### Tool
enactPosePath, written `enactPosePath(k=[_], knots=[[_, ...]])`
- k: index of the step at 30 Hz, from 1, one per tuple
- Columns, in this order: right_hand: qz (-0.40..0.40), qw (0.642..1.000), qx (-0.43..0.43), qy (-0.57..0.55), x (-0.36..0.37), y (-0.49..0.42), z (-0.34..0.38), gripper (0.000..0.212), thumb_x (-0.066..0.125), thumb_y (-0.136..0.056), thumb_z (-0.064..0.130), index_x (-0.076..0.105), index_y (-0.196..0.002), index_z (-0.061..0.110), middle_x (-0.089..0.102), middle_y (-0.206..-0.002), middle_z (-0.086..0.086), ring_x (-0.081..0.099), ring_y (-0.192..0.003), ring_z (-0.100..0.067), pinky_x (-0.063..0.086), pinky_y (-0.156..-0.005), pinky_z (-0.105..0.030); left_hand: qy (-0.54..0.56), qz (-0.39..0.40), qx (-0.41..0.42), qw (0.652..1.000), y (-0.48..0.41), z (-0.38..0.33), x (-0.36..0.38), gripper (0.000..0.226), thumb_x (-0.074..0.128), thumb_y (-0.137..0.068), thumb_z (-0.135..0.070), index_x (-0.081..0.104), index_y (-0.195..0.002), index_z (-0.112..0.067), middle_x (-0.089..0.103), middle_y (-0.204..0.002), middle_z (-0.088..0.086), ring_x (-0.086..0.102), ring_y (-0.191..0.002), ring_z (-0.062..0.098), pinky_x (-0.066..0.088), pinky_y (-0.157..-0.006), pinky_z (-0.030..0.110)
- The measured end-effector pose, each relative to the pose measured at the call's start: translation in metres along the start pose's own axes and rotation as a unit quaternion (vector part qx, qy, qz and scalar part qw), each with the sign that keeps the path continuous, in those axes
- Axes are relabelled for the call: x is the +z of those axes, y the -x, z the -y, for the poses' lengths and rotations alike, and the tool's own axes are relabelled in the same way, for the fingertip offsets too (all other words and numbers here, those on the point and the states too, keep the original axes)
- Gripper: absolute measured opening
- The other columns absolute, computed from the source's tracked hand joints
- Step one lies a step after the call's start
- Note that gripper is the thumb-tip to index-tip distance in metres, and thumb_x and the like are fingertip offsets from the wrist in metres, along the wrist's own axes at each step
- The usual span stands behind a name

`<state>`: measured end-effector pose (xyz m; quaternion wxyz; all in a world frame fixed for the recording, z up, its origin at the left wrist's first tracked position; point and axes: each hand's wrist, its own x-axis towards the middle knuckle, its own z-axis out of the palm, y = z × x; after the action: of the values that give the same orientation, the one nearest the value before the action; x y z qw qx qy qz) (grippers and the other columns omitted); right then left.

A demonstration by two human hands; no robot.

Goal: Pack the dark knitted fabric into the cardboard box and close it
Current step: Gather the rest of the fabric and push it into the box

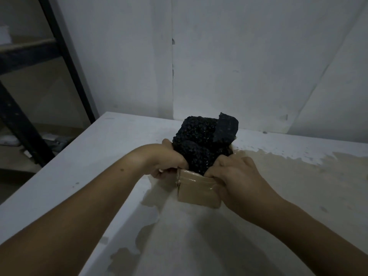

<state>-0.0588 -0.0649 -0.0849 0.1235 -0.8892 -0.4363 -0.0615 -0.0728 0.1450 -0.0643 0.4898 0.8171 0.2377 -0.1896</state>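
Note:
A small cardboard box with clear tape on its near side stands on the table. Dark knitted fabric bulges well above the box's open top, bunched into a lump with a smoother dark fold at its upper right. My left hand grips the box's left edge, thumb pressed against the fabric. My right hand holds the box's right edge, with fingers tucked into the fabric at the rim. The box's far side and flaps are hidden by the fabric.
The white table has worn, beige patches on the right and near side. A white wall stands close behind the box. A dark metal shelf frame stands off the table's left edge.

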Motion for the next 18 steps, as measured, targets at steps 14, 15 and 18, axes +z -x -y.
enactPosePath(k=[14, 15, 18], knots=[[-0.05, 0.99, -0.02, -0.13, 0.004, 0.012, -0.013, 0.03, 0.066, -0.081, 0.012, 0.072, -0.105, 0.03, 0.063, -0.095, 0.016, 0.054, -0.085, 0.001, 0.043, -0.074, -0.018, -0.08, -0.105, 0.238, 0.962, 0.01, 0.01, 0.002, 0.019, 0.051, -0.094, -0.027, 0.061, -0.11, -0.025, 0.042, -0.125, -0.005, 0.047, -0.117, 0.01, 0.038, -0.104, 0.029], [-0.06, 0.987, 0.005, -0.15, 0.003, 0.013, -0.014, 0.031, 0.068, -0.083, 0.015, 0.068, -0.108, 0.033, 0.065, -0.098, 0.02, 0.057, -0.09, 0.003, 0.045, -0.077, -0.016, -0.107, -0.113, 0.224, 0.962, 0.006, 0.009, 0.002, 0.021, 0.053, -0.092, -0.028, 0.062, -0.11, -0.029, 0.039, -0.128, -0.003, 0.045, -0.12, 0.014, 0.036, -0.108, 0.031], [-0.091, 0.98, 0.066, -0.166, -0.003, 0.017, -0.018, 0.034, 0.069, -0.082, 0.036, 0.058, -0.114, 0.036, 0.064, -0.102, 0.024, 0.058, -0.098, 0.005, 0.045, -0.083, -0.015, -0.122, -0.117, 0.206, 0.964, -0.005, 0.003, 0.006, 0.026, 0.06, -0.08, -0.024, 0.069, -0.104, -0.025, 0.054, -0.117, 0.004, 0.058, -0.103, 0.019, 0.049, -0.094, 0.026]])
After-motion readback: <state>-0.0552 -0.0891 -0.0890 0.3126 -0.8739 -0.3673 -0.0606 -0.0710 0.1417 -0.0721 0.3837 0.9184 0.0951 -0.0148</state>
